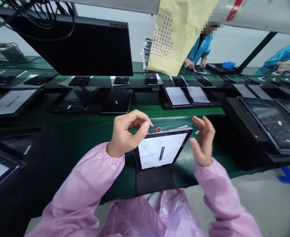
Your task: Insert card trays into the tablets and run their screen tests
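A tablet [151,153] with a lit white screen stands tilted on a dark stand or cover [155,181] in front of me. My left hand [132,130] is at its upper left corner, thumb and fingertips close together; anything between them is too small to make out. A small orange and red piece [158,129] sticks up from the tablet's top edge beside those fingers. My right hand [203,140] is just off the upper right corner, fingers apart and holding nothing. A tiny white and red piece [197,132] lies near its fingers.
Several tablets rest on the bench behind, two with lit screens [177,96]. More stand at the left [11,102] and right [275,121]. A black monitor [78,49] and a yellow sheet [174,36] hang above. People in blue sleeves [205,46] work across the bench.
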A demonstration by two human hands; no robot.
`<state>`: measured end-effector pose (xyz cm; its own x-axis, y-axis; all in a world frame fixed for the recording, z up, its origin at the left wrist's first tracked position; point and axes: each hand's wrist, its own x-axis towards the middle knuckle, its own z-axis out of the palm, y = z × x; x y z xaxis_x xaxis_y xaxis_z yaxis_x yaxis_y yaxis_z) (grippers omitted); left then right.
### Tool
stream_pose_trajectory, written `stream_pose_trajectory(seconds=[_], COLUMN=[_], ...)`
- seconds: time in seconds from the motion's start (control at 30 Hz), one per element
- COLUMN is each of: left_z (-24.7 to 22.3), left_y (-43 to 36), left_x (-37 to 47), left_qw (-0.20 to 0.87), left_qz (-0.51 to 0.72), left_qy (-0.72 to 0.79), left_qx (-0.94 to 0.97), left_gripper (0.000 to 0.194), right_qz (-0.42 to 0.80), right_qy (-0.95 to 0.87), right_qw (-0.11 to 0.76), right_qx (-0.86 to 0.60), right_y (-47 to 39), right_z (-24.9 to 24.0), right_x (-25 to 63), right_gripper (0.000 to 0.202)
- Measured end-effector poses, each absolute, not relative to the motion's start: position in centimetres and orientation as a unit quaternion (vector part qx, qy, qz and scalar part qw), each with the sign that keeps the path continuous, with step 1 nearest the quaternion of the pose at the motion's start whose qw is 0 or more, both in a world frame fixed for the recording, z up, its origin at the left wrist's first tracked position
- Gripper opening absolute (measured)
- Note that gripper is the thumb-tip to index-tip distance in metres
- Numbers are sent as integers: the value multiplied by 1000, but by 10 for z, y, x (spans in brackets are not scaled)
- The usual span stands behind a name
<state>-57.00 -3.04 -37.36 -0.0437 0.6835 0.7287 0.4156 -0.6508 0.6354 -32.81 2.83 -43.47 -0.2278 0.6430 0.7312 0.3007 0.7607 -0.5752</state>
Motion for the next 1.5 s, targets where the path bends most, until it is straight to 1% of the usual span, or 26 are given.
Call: stream_pose_trajectory(seconds=[0.07, 0.13, 0.2, 0.23, 0.3, 0.4, 0.53, 0.63, 0.8, 0.97, 1.43, 1.5], left_z=[-377, -380, -383, -384, -385, -384, -379, -377, -376, -375, -375, -375], left_y=[-25, -22, -22, -22, -23, -24, -22, -21, -26, -30, -36, -36], left_x=[-570, -570, -572, -573, -575, -573, -568, -568, -576, -582, -579, -578], left_qw=[109, 102, 100, 101, 102, 89, 32, 28, 22, 9, -8, -8], left_qz=[613, 626, 633, 633, 634, 636, 635, 631, 638, 637, 643, 642], left_qy=[392, 384, 381, 382, 380, 372, 361, 358, 359, 353, 328, 332], left_qx=[677, 671, 667, 666, 666, 671, 683, 688, 681, 685, 692, 691], left_gripper=[9, 9, 9, 9, 10, 9, 9, 9, 9, 8, 9, 9], right_qz=[158, 172, 210, 233, 279, 318, 295, 274, 257, 211, 214, 191], right_qy=[-748, -753, -755, -749, -727, -712, -713, -706, -718, -717, -719, -724], right_qw=[557, 549, 543, 548, 567, 581, 596, 615, 611, 622, 626, 627], right_qx=[-324, -320, -301, -291, -268, -235, -222, -220, -212, -233, -214, -215], right_y=[25, 20, 15, 14, 14, 19, 22, 20, 17, 15, 11, 11], right_z=[-476, -501, -508, -506, -494, -470, -452, -451, -451, -448, -449, -441], right_x=[-336, -347, -353, -354, -353, -352, -361, -368, -377, -385, -381, -377], right_gripper=[71, 91, 111, 115, 113, 104, 93, 89, 89, 85, 89, 89])
